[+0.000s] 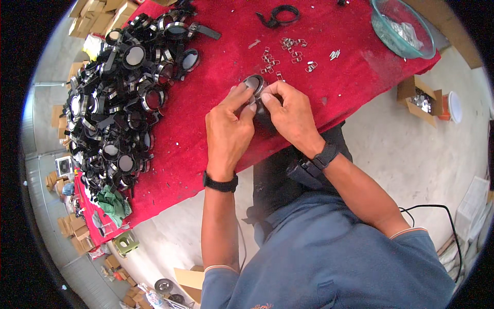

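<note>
Over the near part of the red cloth, my left hand (229, 121) grips a round watch-like piece (253, 81) with a silver rim, its thumb and fingers on the lower side. From the right, my right hand (292, 116) pinches at the edge of the same piece, index finger and thumb together. Whatever lies between those two fingertips is too small to make out. A dark strap-like part (263, 116) hangs below the piece between my hands. Small metal buckle-like loops (293, 44) lie scattered just beyond my fingers, one close to my right index finger.
A large heap of similar round pieces with black straps (135, 56) covers the table's left side, with a green cloth (114, 205) at its near end. Farther back are a coiled black strap (284, 14), small white sticks (334, 54) and a teal basket (378, 38). An open carton (406, 98) stands right.
</note>
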{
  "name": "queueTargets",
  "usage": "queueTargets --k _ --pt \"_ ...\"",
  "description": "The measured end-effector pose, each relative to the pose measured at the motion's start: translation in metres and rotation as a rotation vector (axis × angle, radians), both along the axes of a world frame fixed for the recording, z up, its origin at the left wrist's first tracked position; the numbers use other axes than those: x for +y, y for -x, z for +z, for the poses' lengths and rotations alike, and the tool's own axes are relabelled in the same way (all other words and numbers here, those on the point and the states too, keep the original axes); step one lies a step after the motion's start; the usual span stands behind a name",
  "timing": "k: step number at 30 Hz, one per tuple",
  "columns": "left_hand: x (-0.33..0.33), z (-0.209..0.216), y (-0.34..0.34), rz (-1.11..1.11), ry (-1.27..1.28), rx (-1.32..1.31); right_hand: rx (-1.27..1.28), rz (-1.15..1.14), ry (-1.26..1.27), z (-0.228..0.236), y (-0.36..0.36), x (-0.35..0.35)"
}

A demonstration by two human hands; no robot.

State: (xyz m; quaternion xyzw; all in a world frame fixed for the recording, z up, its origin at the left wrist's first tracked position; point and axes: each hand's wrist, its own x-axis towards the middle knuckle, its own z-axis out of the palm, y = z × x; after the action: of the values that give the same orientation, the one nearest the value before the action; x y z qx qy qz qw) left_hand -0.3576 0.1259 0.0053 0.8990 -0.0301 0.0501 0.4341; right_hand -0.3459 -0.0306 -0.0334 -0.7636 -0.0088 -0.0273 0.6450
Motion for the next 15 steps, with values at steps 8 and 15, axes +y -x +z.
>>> queueTargets --k 8,15 --pt "-0.0046 0.0071 0.0006 0.019 -0.052 -0.003 -0.146 -0.057 -0.022 -0.0051 0.0017 0.0059" --pt "-0.0033 0.0039 0.0013 0.034 -0.035 -0.031 -0.052 0.001 -0.015 0.0001 -0.0027 -0.0008"
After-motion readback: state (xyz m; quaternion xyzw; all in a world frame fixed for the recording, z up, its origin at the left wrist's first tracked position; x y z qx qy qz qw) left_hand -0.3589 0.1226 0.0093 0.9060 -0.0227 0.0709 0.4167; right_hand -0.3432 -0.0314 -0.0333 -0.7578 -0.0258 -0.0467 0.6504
